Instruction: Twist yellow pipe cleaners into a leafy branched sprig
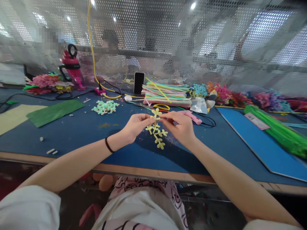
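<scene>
My left hand (pixel 142 125) is closed in a pinch on a small pale yellow pipe-cleaner flower (pixel 156 112), held upright above the table. From the other side, the thumb and fingertips of my right hand (pixel 179 125) pinch the same flower near its right petal. Just below my hands, several more yellow pipe-cleaner flowers (pixel 160 142) lie in a loose group on the blue tabletop (pixel 134 155). Fingers partly cover the lower part of the held flower. To the left lies a pile of mint-green flowers (pixel 105 107).
Behind my hands are a stack of pastel pipe cleaners (pixel 166 94), a phone (pixel 139 83) and a pink hot-glue gun (pixel 192 117) with a black cord. A pink bottle (pixel 72 68) stands back left. Green pipe cleaners (pixel 275 131) in a bag rest on a blue board (pixel 249 137) at right.
</scene>
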{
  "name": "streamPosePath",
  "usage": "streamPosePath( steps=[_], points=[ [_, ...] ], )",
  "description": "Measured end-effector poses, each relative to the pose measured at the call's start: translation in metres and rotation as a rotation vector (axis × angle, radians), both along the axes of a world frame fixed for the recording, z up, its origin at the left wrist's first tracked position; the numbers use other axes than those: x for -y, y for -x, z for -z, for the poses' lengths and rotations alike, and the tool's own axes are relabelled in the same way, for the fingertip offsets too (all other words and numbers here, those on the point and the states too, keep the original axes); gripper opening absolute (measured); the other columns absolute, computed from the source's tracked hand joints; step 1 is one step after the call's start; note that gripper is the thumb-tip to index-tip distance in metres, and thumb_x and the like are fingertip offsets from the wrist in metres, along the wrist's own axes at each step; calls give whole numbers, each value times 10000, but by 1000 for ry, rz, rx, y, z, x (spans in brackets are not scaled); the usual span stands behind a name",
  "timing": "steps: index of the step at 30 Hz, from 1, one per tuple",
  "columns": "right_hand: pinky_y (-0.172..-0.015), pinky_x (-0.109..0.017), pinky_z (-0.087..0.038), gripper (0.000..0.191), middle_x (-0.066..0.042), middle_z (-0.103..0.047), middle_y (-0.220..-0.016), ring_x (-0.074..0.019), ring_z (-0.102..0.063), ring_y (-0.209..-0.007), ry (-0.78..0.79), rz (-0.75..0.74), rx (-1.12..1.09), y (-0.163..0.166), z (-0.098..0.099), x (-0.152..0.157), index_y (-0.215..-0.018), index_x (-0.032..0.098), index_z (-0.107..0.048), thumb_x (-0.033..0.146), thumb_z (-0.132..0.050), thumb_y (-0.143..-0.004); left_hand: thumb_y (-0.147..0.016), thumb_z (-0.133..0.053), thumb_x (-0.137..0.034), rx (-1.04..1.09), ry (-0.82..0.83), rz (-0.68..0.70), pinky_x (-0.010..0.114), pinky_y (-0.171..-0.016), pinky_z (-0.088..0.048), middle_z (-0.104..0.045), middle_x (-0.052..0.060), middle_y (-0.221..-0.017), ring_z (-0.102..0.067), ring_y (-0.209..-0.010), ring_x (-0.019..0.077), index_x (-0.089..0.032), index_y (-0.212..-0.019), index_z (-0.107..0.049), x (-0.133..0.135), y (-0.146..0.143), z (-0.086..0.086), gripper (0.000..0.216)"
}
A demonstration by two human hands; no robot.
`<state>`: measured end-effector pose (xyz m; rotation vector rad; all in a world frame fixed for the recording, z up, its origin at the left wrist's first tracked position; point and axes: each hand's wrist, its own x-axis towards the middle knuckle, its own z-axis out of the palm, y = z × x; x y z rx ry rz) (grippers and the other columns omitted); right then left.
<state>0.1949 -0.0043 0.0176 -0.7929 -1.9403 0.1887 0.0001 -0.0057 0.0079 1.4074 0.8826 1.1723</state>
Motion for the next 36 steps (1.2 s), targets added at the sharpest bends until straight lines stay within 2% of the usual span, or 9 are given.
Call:
streamPosePath(
  steps=[2,4,8,13,18,21,23,31,36],
  points=[
    [-680,-294,-516,121,-56,-750,-862,-165,-662,-724,-162,-1,52,-2,0,-1,-955,216,-746,234,-646,-891,-767,-714,-416,23,48,47,228,-553,-295,-542,-18,-609,-396,-571,73,-139,-697,-684,2,-1,-2,288],
    [-707,-286,-527,131,-50,-757,-878,-165,-684,-759,-231,-35,94,-2,0,-1,-969,222,-742,211,-633,-899,-757,-709,-425,43,99,96,229,-548,-292,-494,-28,-580,-379,-561,74,-143,-643,-651,3,-1,-4,310],
    [-658,-278,-514,115,-53,-746,-848,-155,-665,-702,-142,-74,98,0,-1,1,-909,205,-734,217,-620,-895,-704,-755,-430,36,119,82,231,-542,-316,-534,-16,-594,-417,-570,83,-152,-629,-642,3,-2,-2,309],
    [-502,-263,-420,129,-21,-665,-673,-123,-535,-537,297,-31,-153,9,-1,9,-805,182,-707,308,-687,-823,-702,-782,-444,9,-106,-77,247,-605,-418,-686,26,-744,-556,-655,118,-155,-809,-721,0,-3,6,314],
    [-383,-229,-231,325,76,-392,-459,-57,-305,-375,954,-254,-553,20,-4,12,-574,195,-494,347,-725,-746,-791,-708,-357,-181,-445,-207,271,-683,-484,-722,40,-790,-610,-715,146,-157,-831,-725,3,-1,8,204],
    [-361,-221,-152,369,102,-313,-473,-33,-198,-359,1256,-340,-620,22,-8,11,-563,198,-417,327,-729,-711,-807,-684,-317,-242,-513,-243,269,-694,-485,-725,36,-795,-617,-724,147,-169,-837,-723,3,1,8,156],
    [-372,-212,-142,360,100,-322,-489,-33,-216,-376,1240,-346,-606,20,-9,9,-588,191,-436,333,-739,-720,-810,-679,-328,-259,-492,-215,264,-683,-477,-720,35,-786,-614,-717,145,-168,-843,-721,2,2,7,169],
    [-439,-228,-294,293,39,-522,-593,-75,-390,-471,677,-66,-211,15,-5,6,-794,163,-652,453,-691,-806,-812,-665,-369,-259,-305,-107,236,-574,-387,-641,3,-695,-524,-620,112,-143,-777,-685,-4,4,5,229],
    [-494,-243,-368,313,-6,-621,-657,-108,-480,-532,619,-42,-101,14,-3,6,-804,158,-688,470,-669,-824,-744,-741,-387,-11,-70,-51,238,-635,-411,-688,21,-759,-549,-671,110,-147,-790,-711,-3,0,5,246]
  ],
)
